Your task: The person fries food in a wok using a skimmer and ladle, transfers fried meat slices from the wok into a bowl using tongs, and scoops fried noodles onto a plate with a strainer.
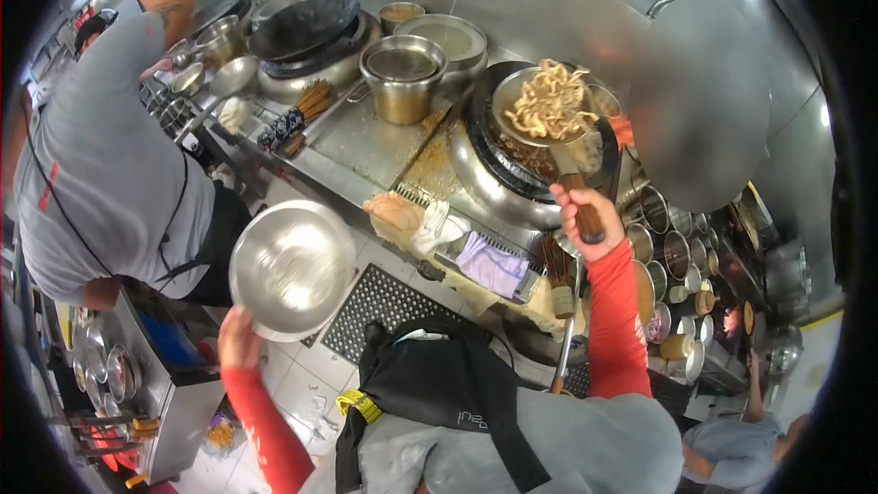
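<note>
My right hand (pixel 590 224) is closed around the wooden handle of a wide round skimmer (pixel 505 99); any holes in it are too small to make out. Light brown fried strips (pixel 551 102) are heaped in it. The skimmer is above a black wok (pixel 476 123) on the stove, with brown liquid partly visible below. At the left, my left hand (pixel 240 338) grips the rim of a large shiny metal bowl (pixel 293 270), tilted so its bare inside faces up. It hangs over the floor, apart from the counter.
Pots (pixel 402 82) and a second wok (pixel 306 27) stand along the steel range. Folded cloths (pixel 492 265) and a bamboo brush (pixel 558 274) lie at its front edge. Several seasoning containers (pixel 677 256) line the right. A co-worker (pixel 119 155) stands close at left; another person (pixel 736 448) is lower right.
</note>
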Available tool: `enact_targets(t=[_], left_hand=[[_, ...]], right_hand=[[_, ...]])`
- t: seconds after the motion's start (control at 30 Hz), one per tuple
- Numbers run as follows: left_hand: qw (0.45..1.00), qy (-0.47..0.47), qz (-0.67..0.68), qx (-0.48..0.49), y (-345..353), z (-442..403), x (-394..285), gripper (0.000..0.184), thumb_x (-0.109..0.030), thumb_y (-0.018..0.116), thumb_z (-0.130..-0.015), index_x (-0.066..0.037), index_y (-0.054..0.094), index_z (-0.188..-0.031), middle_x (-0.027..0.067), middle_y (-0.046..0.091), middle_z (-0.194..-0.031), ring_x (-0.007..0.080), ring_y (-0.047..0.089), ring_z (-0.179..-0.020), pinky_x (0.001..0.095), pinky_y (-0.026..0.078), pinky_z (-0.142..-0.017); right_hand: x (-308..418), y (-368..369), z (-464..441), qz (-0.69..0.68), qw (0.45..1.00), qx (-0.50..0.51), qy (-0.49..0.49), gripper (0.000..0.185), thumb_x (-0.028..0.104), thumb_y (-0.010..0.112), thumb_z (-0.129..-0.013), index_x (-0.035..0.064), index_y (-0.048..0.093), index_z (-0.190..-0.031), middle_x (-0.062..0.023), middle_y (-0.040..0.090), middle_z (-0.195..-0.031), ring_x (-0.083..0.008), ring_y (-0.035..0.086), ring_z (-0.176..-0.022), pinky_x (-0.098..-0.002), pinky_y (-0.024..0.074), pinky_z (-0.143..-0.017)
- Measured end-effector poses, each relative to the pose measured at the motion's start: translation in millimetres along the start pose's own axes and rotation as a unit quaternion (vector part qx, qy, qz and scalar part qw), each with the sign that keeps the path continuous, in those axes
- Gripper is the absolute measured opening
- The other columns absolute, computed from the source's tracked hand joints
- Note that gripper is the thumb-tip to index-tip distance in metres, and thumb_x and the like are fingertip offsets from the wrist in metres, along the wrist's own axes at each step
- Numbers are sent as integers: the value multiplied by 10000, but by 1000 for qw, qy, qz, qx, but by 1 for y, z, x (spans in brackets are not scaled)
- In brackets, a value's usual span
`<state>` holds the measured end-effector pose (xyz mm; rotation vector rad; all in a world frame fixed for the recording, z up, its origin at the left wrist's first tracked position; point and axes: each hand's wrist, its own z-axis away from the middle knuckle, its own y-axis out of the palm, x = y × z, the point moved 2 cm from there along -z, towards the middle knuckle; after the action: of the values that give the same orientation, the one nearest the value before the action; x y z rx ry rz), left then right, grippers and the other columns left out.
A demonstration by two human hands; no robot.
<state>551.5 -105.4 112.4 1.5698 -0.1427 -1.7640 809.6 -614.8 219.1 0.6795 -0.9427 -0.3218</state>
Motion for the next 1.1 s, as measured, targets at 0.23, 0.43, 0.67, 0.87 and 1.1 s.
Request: enact_targets(t=[0.23, 0.43, 0.67, 0.87, 1.1], left_hand=[[974, -4, -221, 56, 178, -177, 22, 102, -76, 559, -777, -12, 563, -857, 55, 528, -810, 177, 563, -740, 357, 557, -616], [947, 89, -303, 63, 245, -271, 81, 140, -98, 581, -741, -3, 549, -644, 87, 581, -591, 186, 595, -527, 312, 501, -474], [952, 101, -289, -15, 236, -302, 139, 179, -110, 608, -710, 0, 538, -587, 92, 571, -514, 163, 574, -454, 293, 469, -432], [991, 49, -120, -23, 211, -305, 169, 134, -69, 599, -727, 0, 523, -642, 72, 563, -629, 150, 561, -524, 304, 519, -448], [999, -18, -6, 26, 173, -306, 188, 149, -39, 569, -771, -78, 475, -663, 41, 547, -704, 158, 568, -631, 349, 555, -564]], right_hand=[[-27, 24, 20, 52, 997, 36, 40, 325, 121, 589, -798, -28, 522, -1080, -52, 583, -794, -103, 572, -582, -233, 490, -490], [-41, 61, 6, 185, 982, 6, 43, 282, 109, 605, -778, -16, 522, -1017, -68, 568, -756, -137, 556, -548, -287, 471, -473], [-98, 92, -56, 277, 956, -93, 38, 169, 56, 627, -731, 32, 510, -850, -73, 564, -697, -179, 552, -503, -307, 471, -458], [-129, 103, -69, 367, 923, -117, -6, 133, 60, 599, -740, 15, 526, -842, -46, 538, -657, -140, 530, -490, -266, 448, -447], [-117, 93, -37, 444, 882, -136, -78, 114, 63, 584, -746, 19, 525, -833, -31, 534, -634, -103, 512, -485, -252, 427, -443]])
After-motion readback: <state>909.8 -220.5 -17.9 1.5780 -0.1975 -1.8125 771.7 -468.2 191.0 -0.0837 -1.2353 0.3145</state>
